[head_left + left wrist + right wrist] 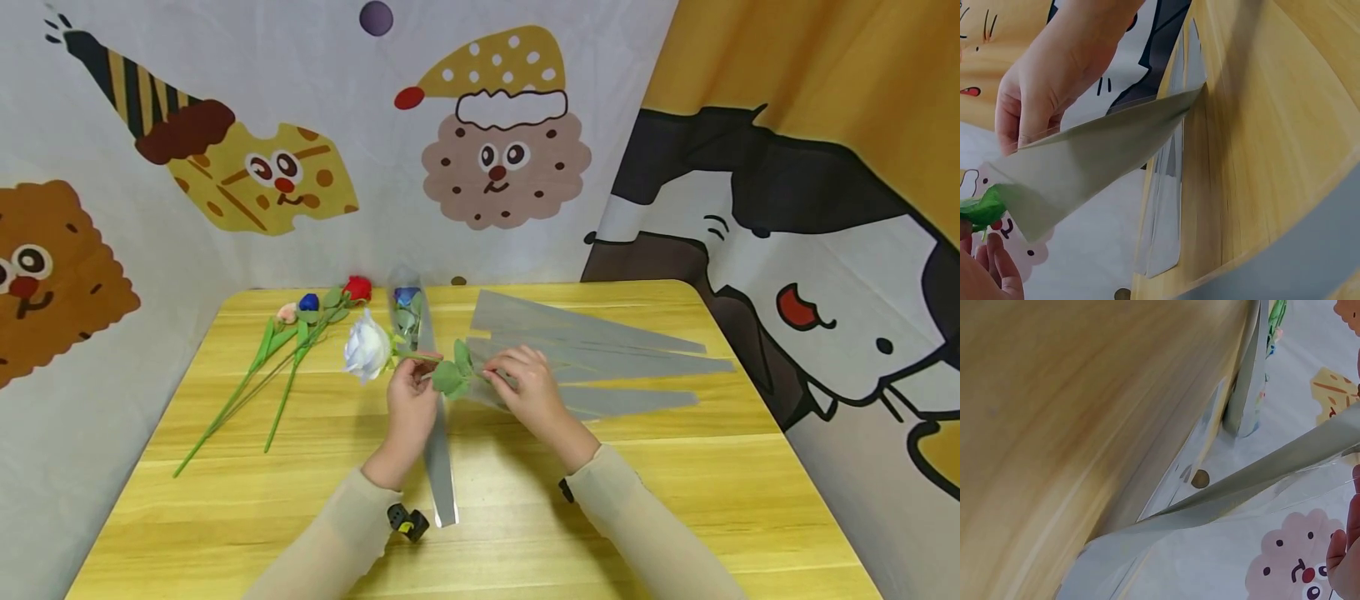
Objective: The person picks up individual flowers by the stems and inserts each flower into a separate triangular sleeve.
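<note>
A white rose (367, 346) lies sideways above the table, bloom to the left and green leaves (452, 372) to the right. My left hand (411, 404) grips its stem between bloom and leaves. My right hand (528, 392) pinches the wide mouth of a grey, clear-fronted flower sleeve (1097, 150) in the left wrist view. The sleeve slants down to its narrow end at the tabletop. There, a green leaf (985, 209) overlaps the mouth. How far the stem runs inside is hidden.
A sleeved blue flower (407, 298) lies behind my left hand, its grey sleeve (442, 492) running toward me. At left rest a red rose (358, 288), a blue flower (309, 302) and a pink one (287, 312). Flat grey sleeves (585, 321) spread at right.
</note>
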Available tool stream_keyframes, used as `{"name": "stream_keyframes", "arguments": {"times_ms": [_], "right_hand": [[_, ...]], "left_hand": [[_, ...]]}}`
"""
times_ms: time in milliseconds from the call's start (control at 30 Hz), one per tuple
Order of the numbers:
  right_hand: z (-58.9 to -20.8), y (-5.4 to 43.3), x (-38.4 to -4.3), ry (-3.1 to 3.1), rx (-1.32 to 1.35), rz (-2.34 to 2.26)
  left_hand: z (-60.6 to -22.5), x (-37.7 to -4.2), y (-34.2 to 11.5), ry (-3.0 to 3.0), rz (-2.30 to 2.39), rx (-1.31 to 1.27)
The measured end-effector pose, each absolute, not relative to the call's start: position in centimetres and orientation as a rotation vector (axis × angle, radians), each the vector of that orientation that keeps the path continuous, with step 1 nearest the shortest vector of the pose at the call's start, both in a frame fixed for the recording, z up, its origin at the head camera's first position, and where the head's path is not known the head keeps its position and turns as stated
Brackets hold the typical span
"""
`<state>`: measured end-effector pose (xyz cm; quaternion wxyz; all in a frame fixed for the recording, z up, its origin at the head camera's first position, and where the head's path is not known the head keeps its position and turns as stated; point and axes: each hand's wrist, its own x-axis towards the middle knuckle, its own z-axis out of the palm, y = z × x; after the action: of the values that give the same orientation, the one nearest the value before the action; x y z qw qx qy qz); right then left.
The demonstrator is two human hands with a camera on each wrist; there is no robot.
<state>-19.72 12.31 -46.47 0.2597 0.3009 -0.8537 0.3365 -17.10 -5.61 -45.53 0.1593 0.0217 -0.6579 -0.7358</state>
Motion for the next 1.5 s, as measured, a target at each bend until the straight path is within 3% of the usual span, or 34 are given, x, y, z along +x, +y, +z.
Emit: {"name": "stream_keyframes", "arguments": {"times_ms": [567,967,1500], "right_hand": [[-46.53,12.35,-19.75,-2.288,0.792,0.921],[-46.10,12.35,-19.68,-2.312,0.802,0.908],[-45.65,11.99,-19.52,-2.313,0.807,0.914]], "left_hand": [[-45.42,-17.01,-5.80,-1.891,-2.168,0.015],[-44.95,-17.32,-5.78,-1.634,-2.469,0.253],[-45.08,-17.22,-5.69,-1.593,-2.548,0.250]]}}
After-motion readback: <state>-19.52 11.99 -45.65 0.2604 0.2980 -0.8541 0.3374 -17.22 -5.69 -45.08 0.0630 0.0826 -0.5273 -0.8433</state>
